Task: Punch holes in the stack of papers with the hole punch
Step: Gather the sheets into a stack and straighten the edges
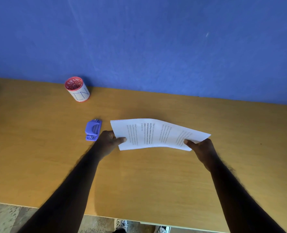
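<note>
Cup [77,89]: red-rimmed cylinder with a white label band, standing upright at the far left of the desk [139,182], close to the blue wall [139,39]. Its inside wall shows a red and white pattern; whether it holds anything cannot be told.
Hole punch [92,130]: purple, resting flat on the desk, to the right of and nearer than the cup, well apart from it. It lies just left of the paper's left edge, with nothing inserted.
Left hand [110,138]: pinching the left end of the stack of papers [156,134], thumb on top, fingers underneath. The hand sits just beside the hole punch; contact with it cannot be told.
Stack of papers: white printed sheets, held between both hands above the desk, sagging in the middle, with the text lines running sideways to the viewer.
Right hand [200,147]: pinching the right near corner of the stack, thumb on top.
Floor [8,216]: speckled surface visible below the near desk edge.
</note>
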